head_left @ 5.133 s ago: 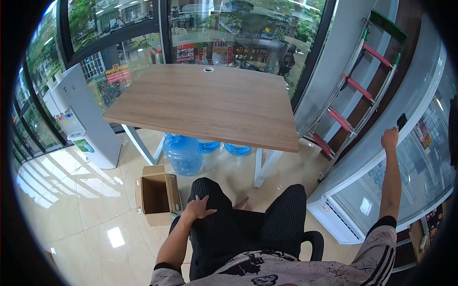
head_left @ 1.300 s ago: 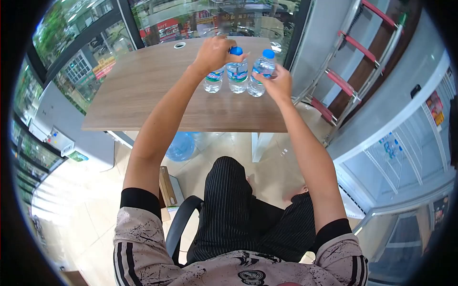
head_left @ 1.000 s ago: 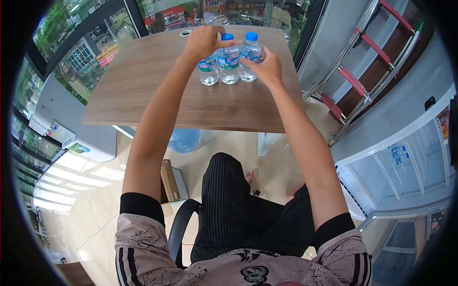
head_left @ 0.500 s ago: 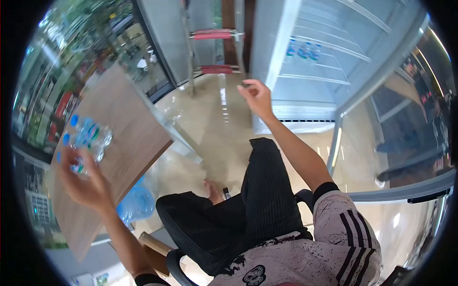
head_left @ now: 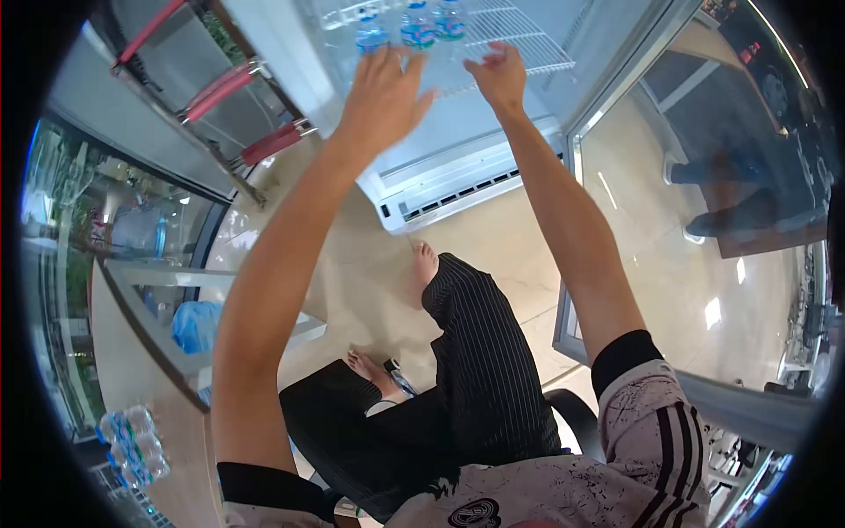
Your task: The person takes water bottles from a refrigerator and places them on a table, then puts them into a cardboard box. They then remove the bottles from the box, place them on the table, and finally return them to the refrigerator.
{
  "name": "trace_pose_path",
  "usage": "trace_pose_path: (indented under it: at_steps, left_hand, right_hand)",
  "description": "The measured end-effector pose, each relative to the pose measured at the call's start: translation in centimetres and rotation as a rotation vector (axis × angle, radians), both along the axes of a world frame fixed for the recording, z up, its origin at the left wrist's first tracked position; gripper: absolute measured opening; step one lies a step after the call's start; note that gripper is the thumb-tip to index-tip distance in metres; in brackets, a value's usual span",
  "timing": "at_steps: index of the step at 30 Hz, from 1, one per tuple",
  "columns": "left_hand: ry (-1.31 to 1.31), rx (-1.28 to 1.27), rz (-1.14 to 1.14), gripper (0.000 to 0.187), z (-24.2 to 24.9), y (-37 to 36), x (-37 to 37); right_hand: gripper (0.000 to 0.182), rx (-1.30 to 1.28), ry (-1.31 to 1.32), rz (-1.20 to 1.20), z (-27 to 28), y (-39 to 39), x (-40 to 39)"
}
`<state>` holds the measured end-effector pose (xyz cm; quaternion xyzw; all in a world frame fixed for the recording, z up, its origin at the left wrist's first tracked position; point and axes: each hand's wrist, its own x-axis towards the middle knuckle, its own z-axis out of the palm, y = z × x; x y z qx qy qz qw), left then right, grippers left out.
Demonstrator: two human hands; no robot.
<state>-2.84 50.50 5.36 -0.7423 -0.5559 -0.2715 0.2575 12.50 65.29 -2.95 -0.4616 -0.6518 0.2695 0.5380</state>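
My left hand (head_left: 383, 101) reaches up at the fridge shelf, fingers stretched and thumb spread wide. Its fingertips overlap the lower part of a small water bottle (head_left: 371, 33) with a blue label. Two more water bottles stand just right of that one, a middle bottle (head_left: 417, 26) and a right-hand bottle (head_left: 450, 20). Near the shelf's front edge, to the right of the bottles, is my right hand (head_left: 500, 79). Its fingers are loosely bent and apart, with nothing visible in them.
The fridge's wire shelf (head_left: 519, 44) extends right of the bottles, and its glass door (head_left: 695, 167) is swung out rightward. A ladder with red treads (head_left: 216, 92) stands left. Several water bottles (head_left: 134, 444) lie on the wooden table (head_left: 180, 418) at lower left.
My left hand has swung from the table bottles over to the fridge shelf. My right hand has come up to the shelf too. The view has turned right towards the fridge.
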Motion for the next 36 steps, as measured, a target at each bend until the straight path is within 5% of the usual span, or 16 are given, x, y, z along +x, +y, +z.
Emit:
trace_pose_path:
  at_steps: [2, 5, 7, 8, 10, 12, 13, 16, 21, 25, 28, 33, 36]
  left_hand:
    - [-0.048, 0.197, 0.064, 0.041, -0.2, 6.1, 0.1]
    - [-0.063, 0.017, 0.324, 0.037, -0.3, 10.1, -0.5]
    - [-0.091, -0.079, 0.487, 0.045, -0.9, 13.2, -2.5]
    - [-0.104, -0.172, 0.507, 0.055, -1.1, 14.4, -3.6]
    - [-0.117, -0.275, 0.529, 0.067, -0.8, 14.8, -4.2]
    - [-0.136, -0.500, 0.516, 0.066, 0.1, 14.5, -4.0]
    - [-0.059, -0.410, 0.496, 0.058, -0.8, 15.2, -4.4]
    - [-0.072, -0.305, 0.339, 0.045, -0.1, 13.3, -3.0]
    - [0.264, 0.136, 0.140, 0.039, -0.9, 12.3, -2.4]
    - [0.202, 0.303, -0.053, 0.038, 0.0, 9.3, -0.7]
    - [0.096, 0.356, -0.084, 0.035, 1.9, 5.7, 1.5]
    - [0.028, 0.387, -0.184, 0.032, 5.6, -2.8, 3.5]
    - [-0.003, 0.314, -0.160, 0.031, 8.9, -10.5, 3.6]
  right_hand:
    - [0.075, 0.074, -0.198, 0.037, -0.2, 4.6, -1.3]
    - [0.080, 0.017, -0.185, 0.034, -1.6, 9.6, -4.1]
    - [0.111, 0.006, -0.138, 0.310, -1.0, 11.9, -5.0]
    - [0.111, 0.001, -0.140, 0.312, -0.8, 12.6, -5.5]
    - [0.069, 0.042, -0.120, 0.490, -0.8, 13.5, -6.3]
    - [0.062, 0.020, -0.090, 0.461, 0.0, 11.9, -5.5]
    - [0.055, 0.006, -0.056, 0.428, 0.4, 10.8, -4.9]
    - [0.079, 0.107, -0.198, 0.188, 0.2, 8.6, -4.2]
    - [0.066, 0.206, 0.070, 0.144, 0.5, 2.9, -2.6]
    - [0.063, 0.156, 0.565, -0.112, 1.9, -3.0, -1.2]
    - [0.061, 0.048, 0.692, -0.329, 4.9, -10.8, 1.1]
    - [0.050, -0.059, 0.454, -0.024, 10.0, -24.1, 6.1]
    - [0.057, -0.060, 0.071, 0.366, 11.5, -30.1, 9.8]
